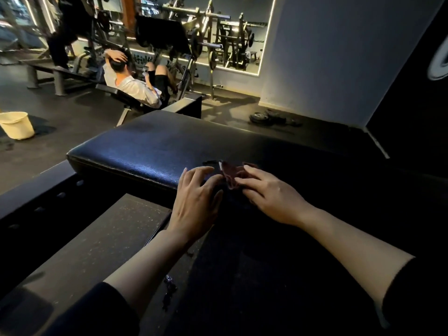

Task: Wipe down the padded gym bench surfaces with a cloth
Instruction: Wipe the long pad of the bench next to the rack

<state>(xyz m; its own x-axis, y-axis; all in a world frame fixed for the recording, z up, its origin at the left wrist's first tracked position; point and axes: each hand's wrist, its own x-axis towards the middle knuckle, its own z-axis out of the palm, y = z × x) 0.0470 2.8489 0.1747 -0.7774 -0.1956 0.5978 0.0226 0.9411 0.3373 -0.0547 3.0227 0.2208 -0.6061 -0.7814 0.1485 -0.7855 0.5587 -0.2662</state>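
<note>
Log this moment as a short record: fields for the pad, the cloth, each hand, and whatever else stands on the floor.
pad: black padded bench, glossy, lit at its left end, dark to the right
cloth: small dark reddish cloth lying on the pad between the two hands
left hand: left hand over the pad edge, fingers spread, beside the cloth
right hand: right hand with fingertips on the cloth
floor: pale bucket at far left; weight plates near the wall
</note>
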